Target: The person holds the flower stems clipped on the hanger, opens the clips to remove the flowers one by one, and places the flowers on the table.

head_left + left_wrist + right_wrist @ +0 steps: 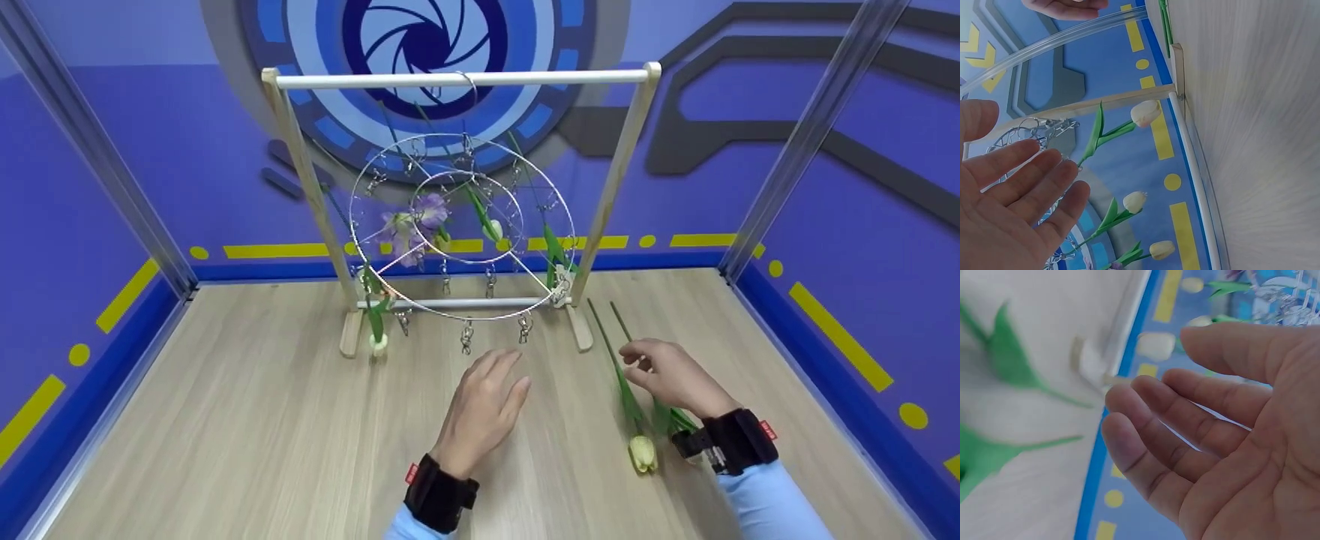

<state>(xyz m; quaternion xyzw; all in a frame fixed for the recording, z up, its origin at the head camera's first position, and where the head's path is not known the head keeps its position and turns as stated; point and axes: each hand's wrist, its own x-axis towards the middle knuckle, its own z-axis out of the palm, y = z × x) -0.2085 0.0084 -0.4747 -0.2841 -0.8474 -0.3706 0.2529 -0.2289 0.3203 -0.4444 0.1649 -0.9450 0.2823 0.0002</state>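
Note:
My left hand [480,416] is held low in front of the hanging wire ring [480,319], fingers extended and holding nothing. Loosely bent and without anything in them, the fingers of my right hand [679,375] hover over tulip stems at the right of the table. A pale yellow tulip [643,454] lies there, its bloom toward me. Green leaves [679,421] of another stem show beneath the right hand, its bloom hidden by the wrist strap. In the left wrist view, white tulips [1145,113] hang bloom-down from the ring beyond my left fingers.
A wooden rack with a white top bar [555,77] carries the two-hoop ring by a hook. Metal clips [467,337] dangle around it. Purple flowers [431,212] and a tulip [379,345] at front left hang there too. Blue printed walls enclose the wood-grain table [247,420].

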